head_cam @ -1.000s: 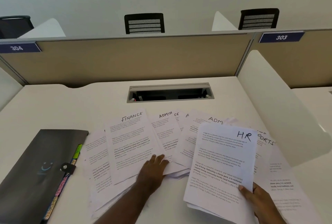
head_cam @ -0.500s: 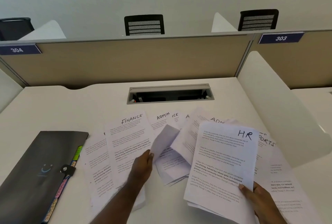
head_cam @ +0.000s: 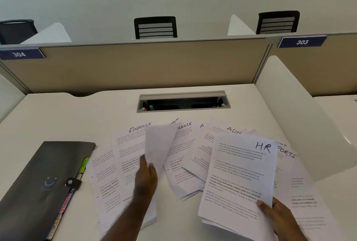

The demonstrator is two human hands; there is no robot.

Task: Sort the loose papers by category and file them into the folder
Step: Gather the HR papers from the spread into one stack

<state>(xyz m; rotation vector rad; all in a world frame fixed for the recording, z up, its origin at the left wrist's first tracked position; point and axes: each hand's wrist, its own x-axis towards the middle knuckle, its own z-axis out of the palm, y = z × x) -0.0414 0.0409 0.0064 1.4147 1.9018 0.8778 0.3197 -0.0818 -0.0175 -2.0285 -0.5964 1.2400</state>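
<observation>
1. White printed sheets (head_cam: 179, 163) lie fanned across the pale desk (head_cam: 67, 117), with handwritten headings FINANCE and ADMIN showing among them.
2. The left hand (head_cam: 146, 179) pinches one white sheet (head_cam: 160, 144) by its lower edge between thumb and fingers, lifting it with the blank back facing the camera, over the fanned papers.
3. The right hand (head_cam: 278, 215) grips a stack of white pages headed HR (head_cam: 239, 179), thumb pressed on the top page near its lower right corner, held above the desk.
4. A dark grey folder with a snap tab and coloured index dividers (head_cam: 38, 188) lies closed at the left, just beside the papers.
</observation>
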